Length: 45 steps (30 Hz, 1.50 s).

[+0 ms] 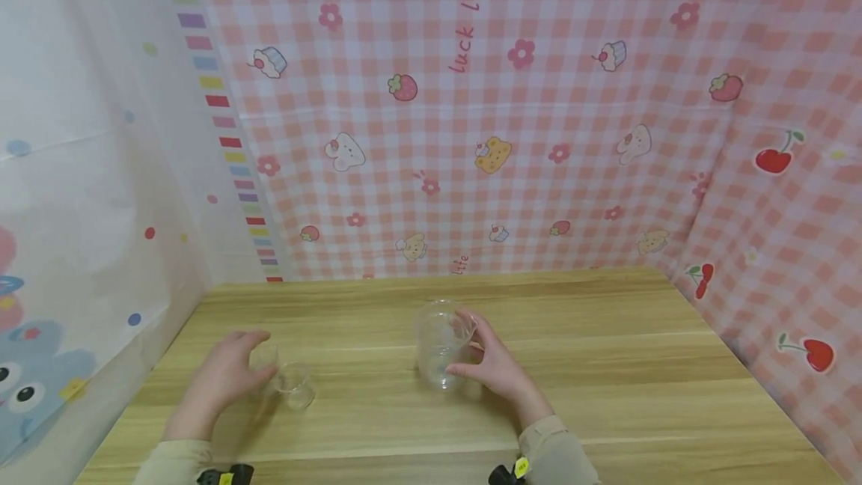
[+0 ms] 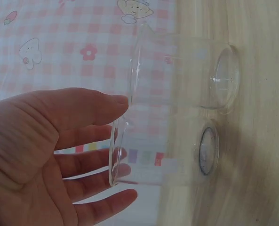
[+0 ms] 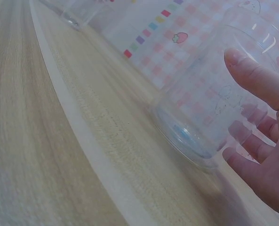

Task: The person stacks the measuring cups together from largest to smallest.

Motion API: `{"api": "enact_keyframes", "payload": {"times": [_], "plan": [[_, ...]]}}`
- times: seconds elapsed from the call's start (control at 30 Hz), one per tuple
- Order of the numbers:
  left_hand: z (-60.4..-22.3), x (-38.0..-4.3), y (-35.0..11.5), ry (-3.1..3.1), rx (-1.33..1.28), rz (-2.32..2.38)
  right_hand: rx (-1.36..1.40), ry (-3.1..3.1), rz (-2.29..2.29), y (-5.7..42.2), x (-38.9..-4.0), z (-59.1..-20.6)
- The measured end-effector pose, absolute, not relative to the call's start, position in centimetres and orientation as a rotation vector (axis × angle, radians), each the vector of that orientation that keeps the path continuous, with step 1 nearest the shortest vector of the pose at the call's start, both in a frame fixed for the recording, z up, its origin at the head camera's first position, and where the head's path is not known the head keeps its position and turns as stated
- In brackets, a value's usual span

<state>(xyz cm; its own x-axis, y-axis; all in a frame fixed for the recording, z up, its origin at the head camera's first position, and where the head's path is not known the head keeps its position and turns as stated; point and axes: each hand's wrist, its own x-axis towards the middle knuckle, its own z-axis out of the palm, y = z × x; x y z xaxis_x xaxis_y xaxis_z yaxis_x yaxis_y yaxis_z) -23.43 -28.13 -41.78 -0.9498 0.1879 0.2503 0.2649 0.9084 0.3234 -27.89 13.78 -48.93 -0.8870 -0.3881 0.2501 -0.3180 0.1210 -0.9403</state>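
Observation:
Toward the left of the table, two small clear glass beakers stand upright side by side. My left hand (image 1: 232, 369) spreads its thumb and fingers about the rim of the left beaker (image 2: 163, 155). The left wrist view shows the thumb tip right at that rim, with the fingers at its far side. Beside it is the other small beaker (image 1: 296, 386), which has a pouring lip. My right hand (image 1: 494, 365) is at the right side of a larger clear beaker (image 1: 431, 358), thumb in front and fingers behind, loosely extended. Through the glass, some fingertips (image 3: 238, 129) show.
The wood-grain table (image 1: 377, 425) has a pale front edge strip (image 3: 83, 136) in the right wrist view. A pink checked cloth (image 1: 431, 193) hangs behind the table and continues along the right. White patterned cloth (image 1: 101, 171) hangs at the left.

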Motion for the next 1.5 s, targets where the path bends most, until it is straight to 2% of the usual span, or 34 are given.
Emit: {"api": "enact_keyframes", "payload": {"times": [1.5], "plan": [[-41.3,-23.0,-29.1,-2.856,-0.228,-0.529,-0.709,2.314,-1.911,13.8,-27.7,-48.7]]}}
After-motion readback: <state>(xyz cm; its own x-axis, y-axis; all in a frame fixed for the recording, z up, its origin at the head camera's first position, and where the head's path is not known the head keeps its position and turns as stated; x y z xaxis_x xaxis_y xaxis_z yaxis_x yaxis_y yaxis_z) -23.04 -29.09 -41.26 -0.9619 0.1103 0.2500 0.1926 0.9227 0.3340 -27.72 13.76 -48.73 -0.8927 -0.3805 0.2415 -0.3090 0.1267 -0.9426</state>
